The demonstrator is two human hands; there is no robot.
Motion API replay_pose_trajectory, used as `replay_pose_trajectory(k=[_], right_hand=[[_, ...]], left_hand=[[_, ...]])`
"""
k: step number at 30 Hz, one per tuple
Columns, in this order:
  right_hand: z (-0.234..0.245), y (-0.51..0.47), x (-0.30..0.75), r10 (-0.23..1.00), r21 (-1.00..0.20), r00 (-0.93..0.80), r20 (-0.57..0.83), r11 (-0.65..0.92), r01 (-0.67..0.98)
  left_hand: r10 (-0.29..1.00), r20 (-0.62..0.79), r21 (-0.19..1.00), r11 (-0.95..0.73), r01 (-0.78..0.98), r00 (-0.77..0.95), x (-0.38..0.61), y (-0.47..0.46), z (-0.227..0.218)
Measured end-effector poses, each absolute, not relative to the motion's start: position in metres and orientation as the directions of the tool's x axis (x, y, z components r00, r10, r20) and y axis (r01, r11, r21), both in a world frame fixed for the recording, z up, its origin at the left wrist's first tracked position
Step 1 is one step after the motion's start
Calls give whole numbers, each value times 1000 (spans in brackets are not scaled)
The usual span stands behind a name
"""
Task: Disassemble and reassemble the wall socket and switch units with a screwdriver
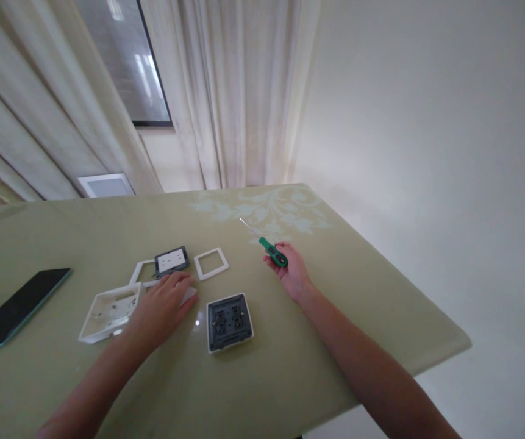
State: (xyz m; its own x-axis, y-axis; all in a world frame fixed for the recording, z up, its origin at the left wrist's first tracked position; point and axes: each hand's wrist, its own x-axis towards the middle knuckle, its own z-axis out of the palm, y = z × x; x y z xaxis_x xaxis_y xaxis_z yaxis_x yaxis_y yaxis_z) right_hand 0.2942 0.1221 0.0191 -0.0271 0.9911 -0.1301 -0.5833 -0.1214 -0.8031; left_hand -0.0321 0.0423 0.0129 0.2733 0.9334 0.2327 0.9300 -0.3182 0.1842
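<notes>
"Green screwdriver (pixel 273 252) first: where do we have it?"

"In our right hand (pixel 293 271), beyond and to the right of the upturned panel (pixel 230 323). Our fingers are curled around the handle, and the bare shaft points up and away from the panel."

"And our left hand (pixel 161 308)?"

"Left of the panel, palm down, fingers lying close together over a white piece (pixel 189 295). We can't tell whether we're pinching it or only resting on it; our own fingers hide the contact."

"Then how do we handle this well?"

"With the tip turned away from our left hand, I'd say, and the handle's butt seated in the palm, so that we could press and twist without slipping. With the left, a light touch seems wiser: we could easily nudge the white box (pixel 100 336), which stands farther left of the panel, beside that wrist."

"What lies around?"

"Just beyond the panel, a loose white frame (pixel 214 271). Beyond it and to the left, a socket plate (pixel 171 261), with a second white frame (pixel 136 272) by its left edge. Farthest left of the panel, a dark tablet (pixel 19 308), well apart from our hands."
</notes>
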Motion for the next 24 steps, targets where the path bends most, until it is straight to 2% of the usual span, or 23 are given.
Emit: replay_pose_trajectory(k=[3,8,19,21,24], right_hand=[[20,117,291,989,-810,-38,-140,-137,-571],[22,110,284,986,-812,-55,-155,-159,-562],[30,94,273,967,-826,-190,-172,-247,-507],[30,91,271,962,-836,-220,-159,-250,-489],[30,86,269,962,-858,-245,-123,-227,-461]], left_hand=[[932,229,205,-329,922,281,-38,24,2],[918,230,308,-384,870,324,-49,-3,-7],[949,264,415,-270,869,169,-45,-28,16],[962,265,489,-188,852,60,-35,-27,28],[978,207,671,-113,733,-38,-17,-18,47]])
